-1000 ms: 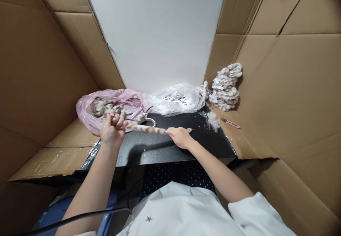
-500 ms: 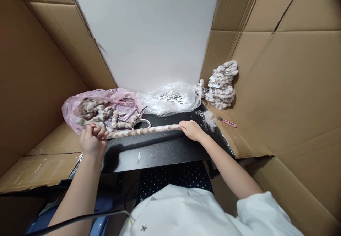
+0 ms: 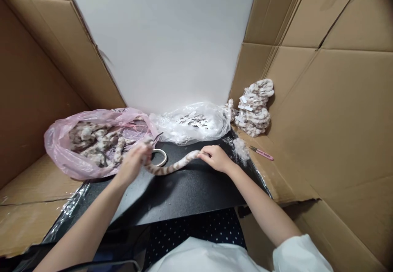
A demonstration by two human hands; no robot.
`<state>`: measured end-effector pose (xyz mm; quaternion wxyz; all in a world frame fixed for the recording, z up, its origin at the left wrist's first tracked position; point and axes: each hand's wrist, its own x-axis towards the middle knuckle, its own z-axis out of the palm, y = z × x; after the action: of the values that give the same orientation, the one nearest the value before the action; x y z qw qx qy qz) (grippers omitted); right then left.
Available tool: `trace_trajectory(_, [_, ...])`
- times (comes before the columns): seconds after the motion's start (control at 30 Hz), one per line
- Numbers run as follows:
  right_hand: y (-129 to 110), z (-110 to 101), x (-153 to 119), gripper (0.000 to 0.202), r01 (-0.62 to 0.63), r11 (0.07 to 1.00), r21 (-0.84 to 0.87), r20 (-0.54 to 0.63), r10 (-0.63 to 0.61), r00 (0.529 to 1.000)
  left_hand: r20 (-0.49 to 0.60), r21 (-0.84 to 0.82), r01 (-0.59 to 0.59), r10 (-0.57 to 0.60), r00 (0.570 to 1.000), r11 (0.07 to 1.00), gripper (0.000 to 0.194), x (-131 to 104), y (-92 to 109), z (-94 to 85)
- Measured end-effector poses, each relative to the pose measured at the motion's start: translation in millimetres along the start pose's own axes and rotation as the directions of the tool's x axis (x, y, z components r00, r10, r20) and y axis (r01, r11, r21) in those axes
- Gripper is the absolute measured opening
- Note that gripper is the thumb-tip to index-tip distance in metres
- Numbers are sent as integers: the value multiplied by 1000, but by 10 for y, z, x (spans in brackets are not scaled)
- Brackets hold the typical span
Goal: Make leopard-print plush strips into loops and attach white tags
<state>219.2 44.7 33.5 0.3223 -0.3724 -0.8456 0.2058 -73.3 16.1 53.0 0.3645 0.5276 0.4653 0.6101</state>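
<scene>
A fluffy white and brown strip (image 3: 167, 169) sags in a curve between my two hands, above the black table. My left hand (image 3: 138, 157), a little blurred, is closed round the strip's left end. The right end is pinched between the fingers of my right hand (image 3: 211, 157). Behind the strip, close to my left hand, lies a white ring like a tape roll (image 3: 161, 157). Left of it, a pink plastic bag (image 3: 61, 157) is open and holds more fluffy strips (image 3: 101, 139).
A clear bag (image 3: 175, 135) with small flat pieces stands at the back of the black table (image 3: 172, 198). To the right are loose fluff (image 3: 241, 149), pink snips (image 3: 262, 153) and a pile of fluffy loops (image 3: 254, 108) with white tags. Cardboard walls surround the table.
My left hand has moved right, closer to my right hand, and the strip that was stretched straight now sags. The pink bag shows more fully.
</scene>
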Motion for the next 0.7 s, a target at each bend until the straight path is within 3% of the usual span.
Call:
trace_trajectory(0.03, [-26,37,44,20,22,1000,15,4,-22,1000,122,27,15,-19,992,1000,23,-6,10,138])
trace_trajectory(0.07, [-44,73,86,21,48,999,15,10,-48,999,351,87,-16,-16,936,996,24,-8,15,275])
trace_trajectory(0.1, [-50,105,122,23,74,997,6,18,-74,997,538,118,-60,-13,843,991,28,-3,10,401])
trace_trajectory(0.13, [-42,133,150,25,98,995,-3,29,-98,995,652,124,-90,-13,758,988,33,5,-10,511])
trace_trajectory(0.17, [-21,156,167,25,112,994,-4,41,-112,993,727,124,-100,-22,687,987,36,17,-46,599])
trace_trajectory(0.23, [55,188,171,23,101,995,27,59,-103,993,795,112,-62,-52,605,992,39,33,-158,703])
trace_trajectory(0.3, [150,200,142,21,53,994,94,61,-59,996,793,121,38,-120,597,992,39,28,-289,722])
trace_trajectory(0.4, [271,185,84,30,-23,984,175,24,19,1000,734,104,240,-237,636,965,40,-20,-433,661])
trace_trajectory(0.5, [346,133,53,35,-92,981,172,-105,112,988,684,25,406,-312,660,914,45,-60,-489,585])
trace_trajectory(0.6, [410,82,42,36,-234,971,45,-223,238,945,644,-7,483,-365,672,876,49,-66,-516,548])
trace_trajectory(0.7, [464,69,18,37,-340,939,-57,-240,318,917,625,-34,498,-371,687,866,51,-61,-532,562])
